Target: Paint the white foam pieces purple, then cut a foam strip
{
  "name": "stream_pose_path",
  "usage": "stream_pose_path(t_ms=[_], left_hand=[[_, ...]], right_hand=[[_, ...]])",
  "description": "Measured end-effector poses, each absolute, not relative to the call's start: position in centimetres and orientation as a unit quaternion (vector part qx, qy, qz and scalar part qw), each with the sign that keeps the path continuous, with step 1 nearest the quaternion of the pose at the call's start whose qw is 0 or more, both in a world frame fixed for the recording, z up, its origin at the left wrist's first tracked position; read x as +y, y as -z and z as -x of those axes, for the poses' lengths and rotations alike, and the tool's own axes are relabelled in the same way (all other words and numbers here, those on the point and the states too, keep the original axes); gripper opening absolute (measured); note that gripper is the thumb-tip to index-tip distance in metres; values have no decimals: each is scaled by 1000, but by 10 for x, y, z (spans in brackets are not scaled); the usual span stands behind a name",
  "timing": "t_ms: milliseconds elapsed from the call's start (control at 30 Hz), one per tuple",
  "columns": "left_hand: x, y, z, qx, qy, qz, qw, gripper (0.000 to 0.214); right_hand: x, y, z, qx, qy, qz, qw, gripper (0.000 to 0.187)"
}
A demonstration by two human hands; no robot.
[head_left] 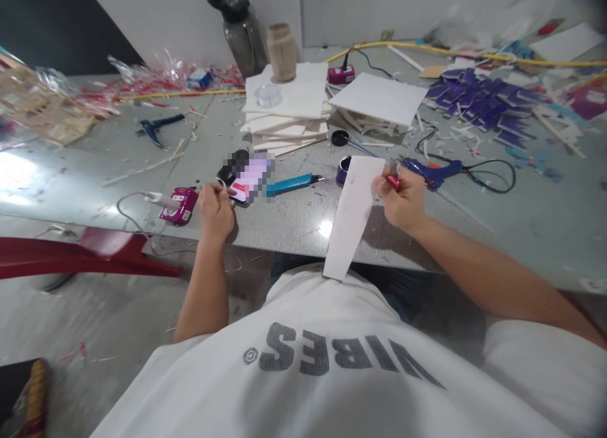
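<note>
My right hand (403, 198) is closed on the upper right edge of a long white strip of board (353, 217). The strip hangs down over the table's front edge towards my shirt. A small red piece (393, 182) shows between the same fingers; its kind is unclear. My left hand (215, 212) has curled fingers at the lower left corner of a lit phone (249, 182), partly blurred out. One fingertip reaches its screen. A thin white loop shows at these fingers, but what they grip is hidden. Between the hands lies a blue utility knife (291, 184).
A blue glue gun (434, 171) with a black cord lies beyond my right hand. Behind the strip is a dark tape roll (342, 170). White boards (289, 106) are stacked at the back, carrying a wooden cup (282, 52). A magenta power adapter (179, 206) sits at left.
</note>
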State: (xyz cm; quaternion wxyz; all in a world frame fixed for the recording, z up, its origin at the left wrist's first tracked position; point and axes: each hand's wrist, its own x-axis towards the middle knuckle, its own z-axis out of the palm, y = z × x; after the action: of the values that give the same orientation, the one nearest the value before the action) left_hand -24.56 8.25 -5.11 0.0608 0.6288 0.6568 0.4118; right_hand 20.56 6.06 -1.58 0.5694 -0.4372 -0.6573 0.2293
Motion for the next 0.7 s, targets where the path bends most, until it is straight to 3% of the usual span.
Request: stream_pose_path(t_ms=[700], left_hand=[[83, 38, 232, 651, -467, -596, 52, 14]], right_hand=[[63, 13, -206, -658, -243, 443, 559, 72]])
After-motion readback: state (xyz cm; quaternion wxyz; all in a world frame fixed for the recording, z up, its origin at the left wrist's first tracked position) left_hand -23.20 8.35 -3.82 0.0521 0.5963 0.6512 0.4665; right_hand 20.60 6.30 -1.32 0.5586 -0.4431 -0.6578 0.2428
